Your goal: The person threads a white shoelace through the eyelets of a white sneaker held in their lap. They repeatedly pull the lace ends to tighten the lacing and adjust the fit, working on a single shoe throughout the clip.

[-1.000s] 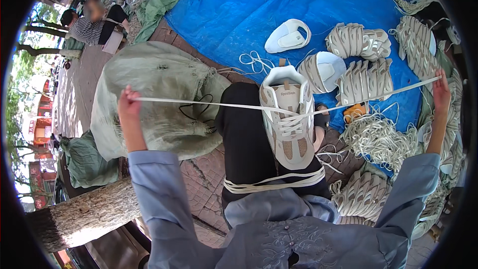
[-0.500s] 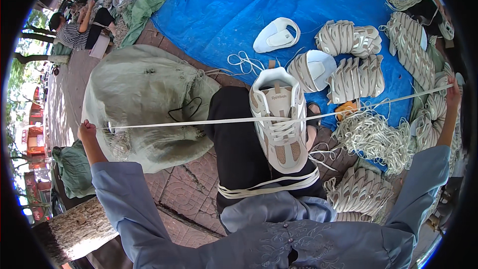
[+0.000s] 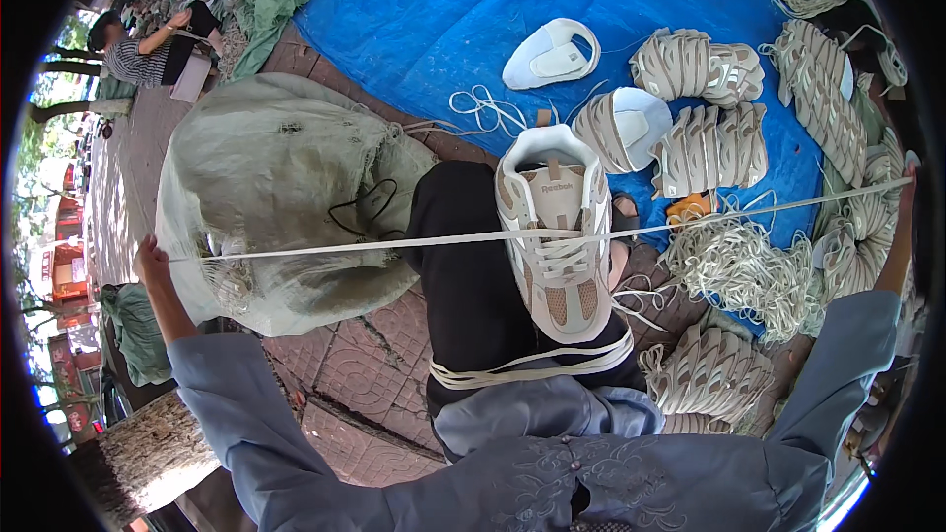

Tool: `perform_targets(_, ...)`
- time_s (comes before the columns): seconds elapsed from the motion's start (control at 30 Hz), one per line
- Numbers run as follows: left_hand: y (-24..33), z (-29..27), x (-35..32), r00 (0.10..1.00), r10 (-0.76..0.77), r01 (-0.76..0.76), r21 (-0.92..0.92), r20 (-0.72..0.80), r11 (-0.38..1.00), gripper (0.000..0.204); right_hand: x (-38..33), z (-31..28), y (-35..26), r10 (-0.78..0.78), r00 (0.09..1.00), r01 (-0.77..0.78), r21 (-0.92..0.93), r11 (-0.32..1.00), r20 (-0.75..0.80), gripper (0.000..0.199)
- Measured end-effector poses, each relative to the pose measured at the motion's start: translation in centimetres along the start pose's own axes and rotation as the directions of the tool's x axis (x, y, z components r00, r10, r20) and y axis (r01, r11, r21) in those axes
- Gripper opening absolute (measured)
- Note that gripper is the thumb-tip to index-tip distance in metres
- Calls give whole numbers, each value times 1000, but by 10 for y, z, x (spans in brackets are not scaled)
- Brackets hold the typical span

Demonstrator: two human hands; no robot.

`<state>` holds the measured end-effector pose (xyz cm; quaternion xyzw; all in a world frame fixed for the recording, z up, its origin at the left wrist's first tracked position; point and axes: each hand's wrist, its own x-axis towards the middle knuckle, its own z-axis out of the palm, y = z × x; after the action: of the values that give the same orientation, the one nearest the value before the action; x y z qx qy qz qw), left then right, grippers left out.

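A beige and white sneaker upper (image 3: 554, 192) rests on my lap, its toe toward me. A pale flat shoelace (image 3: 365, 245) threads through its eyelets; the lower rows are crossed. Both lace ends run out sideways, pulled nearly straight. My left hand (image 3: 150, 263) is closed on one end at the far left, beyond the big sack. At the far right my right hand (image 3: 908, 184) is closed on the other end, close to the picture's rim. More loose laces (image 3: 532, 363) lie in a bundle across my thighs.
Stacked shoe uppers (image 3: 709, 150) lie on a blue tarp (image 3: 424, 30), beside a tangled heap of laces (image 3: 744, 266). More stacks (image 3: 711, 374) stand at my right. A bulging pale sack (image 3: 276, 167) sits left of my knees. Another person (image 3: 148, 54) sits far left.
Both hands have moved slightly farther outward, drawing the lace ends wider apart. The view has shifted a little. The other person's arm has changed position.
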<state>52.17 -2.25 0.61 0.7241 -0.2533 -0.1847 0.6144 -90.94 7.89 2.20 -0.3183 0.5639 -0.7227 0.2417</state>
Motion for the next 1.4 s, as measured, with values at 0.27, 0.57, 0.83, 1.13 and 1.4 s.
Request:
perform_targets(0.27, 16, 190, -324, 635, -83, 84, 37, 768, 996, 28, -337, 450, 84, 290, 764, -246, -154, 957, 577, 19)
perform_targets(0.57, -20, 251, -461, 434, 360, -591, -40, 826, 805, 3, -499, 537, 92, 483, 306, -134, -465, 875, 820, 8)
perform_targets(0.83, -33, 240, -481, 484, 336, -592, 20, 808, 805, 5, -503, 535, 94, 604, 246, -439, -468, 767, 758, 8)
perform_targets(1.13, -43, 234, -490, 436, 484, -720, -28, 759, 693, 8, -513, 530, 95, 603, 299, -457, -444, 771, 740, 8)
perform_targets(1.4, -49, 237, -492, 323, 563, -842, -41, 761, 538, 16, -518, 529, 98, 608, 318, -481, -429, 765, 727, 9)
